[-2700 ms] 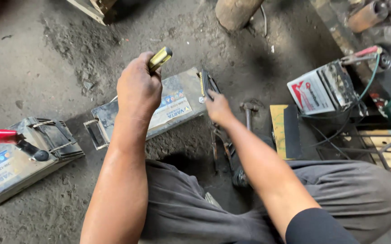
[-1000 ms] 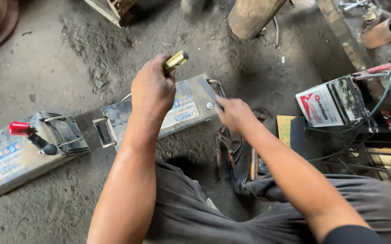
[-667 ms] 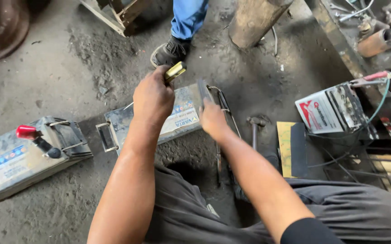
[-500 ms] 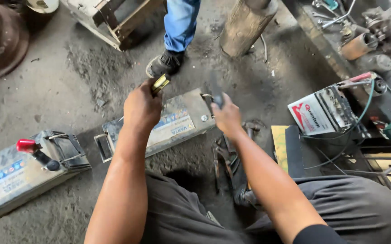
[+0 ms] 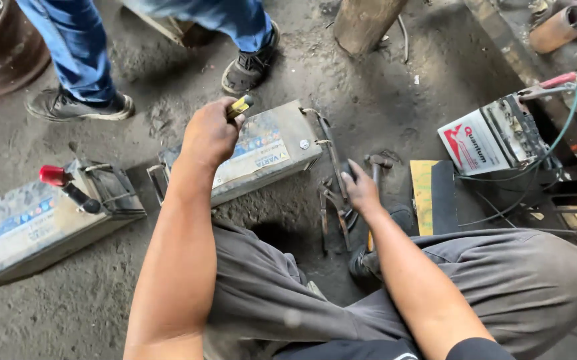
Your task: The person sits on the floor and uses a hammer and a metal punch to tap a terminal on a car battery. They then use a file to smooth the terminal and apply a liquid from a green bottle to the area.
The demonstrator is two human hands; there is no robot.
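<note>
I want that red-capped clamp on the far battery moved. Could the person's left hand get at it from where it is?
Probably yes. The left hand is shut on a yellow-handled tool over the middle battery; the red-capped clamp stands on the next battery, with bare floor between. The tool would hamper gripping.

Left hand (image 5: pixel 210 133) fisted around yellow tool handle (image 5: pixel 239 106) over grey battery (image 5: pixel 262 150). Right hand (image 5: pixel 362 190) down on hammer (image 5: pixel 375 167) beside battery.
</note>
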